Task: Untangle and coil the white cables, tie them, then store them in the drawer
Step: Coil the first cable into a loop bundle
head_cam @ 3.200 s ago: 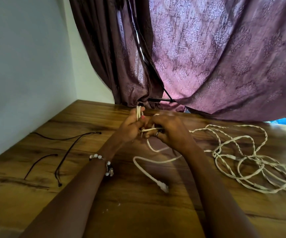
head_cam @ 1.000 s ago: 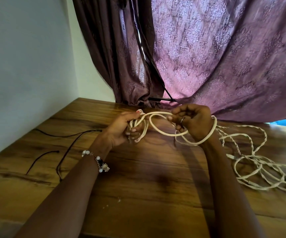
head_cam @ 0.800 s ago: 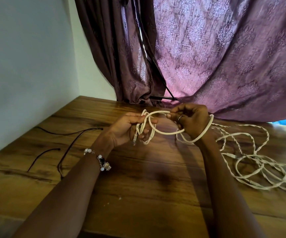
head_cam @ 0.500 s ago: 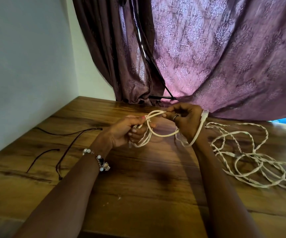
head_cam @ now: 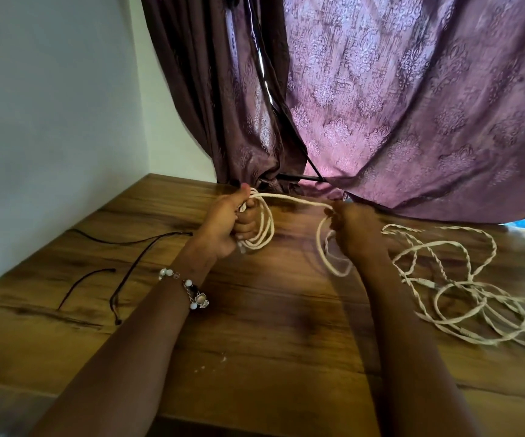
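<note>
Two hands work above the wooden surface (head_cam: 270,335), whose grain runs in dark and honey-brown streaks. Left hand (head_cam: 223,228) has its fingers curled round a small coil (head_cam: 262,225) of smooth, round white cable (several loops hanging from the fist, thumb on top). From that coil one strand (head_cam: 295,200) runs across to the right hand (head_cam: 354,231), which pinches it at the fingertips; below this hand the cable drops in a loose loop (head_cam: 330,260), partly blurred. Right of the right forearm, the tangled white cables (head_cam: 450,288) lie spread on the surface, some lengths twisted together in pairs like rope, others in open rings. Well apart on the left lie thin black cords (head_cam: 135,263), bent and flat. A beaded bracelet (head_cam: 188,288) circles the left wrist. Behind the hands hangs a purple curtain (head_cam: 396,105) with an embossed floral pattern, its hem reaching the surface. No container shows.
</note>
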